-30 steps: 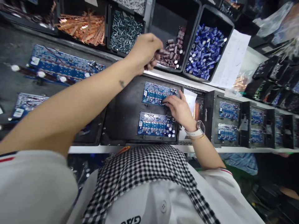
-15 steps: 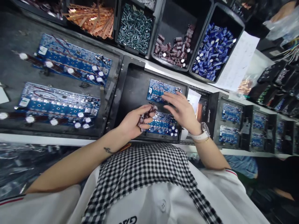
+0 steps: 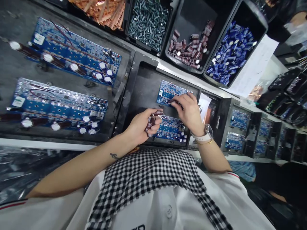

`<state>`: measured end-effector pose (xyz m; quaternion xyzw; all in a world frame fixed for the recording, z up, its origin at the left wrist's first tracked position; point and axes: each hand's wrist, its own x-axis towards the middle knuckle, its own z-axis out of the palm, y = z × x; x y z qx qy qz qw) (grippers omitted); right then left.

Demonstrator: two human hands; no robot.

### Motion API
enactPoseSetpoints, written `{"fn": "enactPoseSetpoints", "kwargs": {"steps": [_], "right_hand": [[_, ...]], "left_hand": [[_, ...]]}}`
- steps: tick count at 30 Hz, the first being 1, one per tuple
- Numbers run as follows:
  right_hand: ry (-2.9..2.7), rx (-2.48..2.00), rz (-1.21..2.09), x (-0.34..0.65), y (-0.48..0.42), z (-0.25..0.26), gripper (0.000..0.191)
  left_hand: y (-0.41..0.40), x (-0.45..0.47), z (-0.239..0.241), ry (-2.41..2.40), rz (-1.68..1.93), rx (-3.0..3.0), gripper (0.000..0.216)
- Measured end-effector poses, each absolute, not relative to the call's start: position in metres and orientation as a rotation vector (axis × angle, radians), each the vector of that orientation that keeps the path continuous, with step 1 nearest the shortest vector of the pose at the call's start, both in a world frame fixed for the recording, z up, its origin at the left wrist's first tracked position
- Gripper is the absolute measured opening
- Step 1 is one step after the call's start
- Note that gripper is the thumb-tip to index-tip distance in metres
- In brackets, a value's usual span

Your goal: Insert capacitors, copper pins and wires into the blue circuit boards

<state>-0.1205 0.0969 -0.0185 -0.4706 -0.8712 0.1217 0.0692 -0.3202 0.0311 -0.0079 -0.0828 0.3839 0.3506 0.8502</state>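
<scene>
My left hand (image 3: 141, 125) is closed around several brown capacitors (image 3: 150, 122), one of them sticking out between thumb and forefinger. It hovers at the left end of the lower blue circuit board (image 3: 168, 128), covering part of it. Over the upper circuit board (image 3: 166, 87), my right hand (image 3: 189, 110) pinches a single brown capacitor (image 3: 171, 101) at the board's front edge. Whether its leads sit in the board cannot be made out. The lower board bears several small capacitors (image 3: 182, 136) at its right end. Both boards lie in a black tray (image 3: 141, 83).
Behind the tray stand bins of brown capacitors (image 3: 189, 51), blue capacitors (image 3: 227, 54), dark green parts (image 3: 147, 24) and copper strips (image 3: 103, 12). Larger boards (image 3: 59, 99) with big capacitors lie left. More trays with boards (image 3: 235, 140) continue right, beside a paper sheet (image 3: 254, 64).
My right hand's fingers, spread above the upper board before, now pinch a brown capacitor at its front edge. My left hand stays closed on its capacitors. The camera view has shifted slightly.
</scene>
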Motion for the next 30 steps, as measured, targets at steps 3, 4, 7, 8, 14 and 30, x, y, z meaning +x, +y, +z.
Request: {"fn": "enactPoseSetpoints", "kwargs": {"steps": [3,4,7,8,14,30], "right_hand": [[-2.648,-1.402,0.362,-0.121,0.096,-0.017,0.022],[-2.657,-1.399,0.358,-0.121,0.096,-0.016,0.022],[-2.691,-1.358,0.327,-0.120,0.098,-0.018,0.023],[-2.718,-1.320,0.306,-0.119,0.099,-0.018,0.023],[-2.761,-1.136,0.295,-0.126,0.092,-0.007,0.028],[-2.749,-1.305,0.272,-0.156,0.101,-0.008,0.022]], "left_hand": [[0.028,-0.323,-0.006,0.792,0.742,-0.188,0.018],[0.027,-0.325,-0.005,0.794,0.747,-0.191,0.018],[0.025,-0.328,-0.005,0.822,0.766,-0.167,0.016],[0.024,-0.328,-0.005,0.830,0.772,-0.148,0.015],[0.024,-0.329,-0.001,0.842,0.736,-0.027,0.020],[0.025,-0.336,0.000,0.874,0.708,-0.310,0.018]]}}
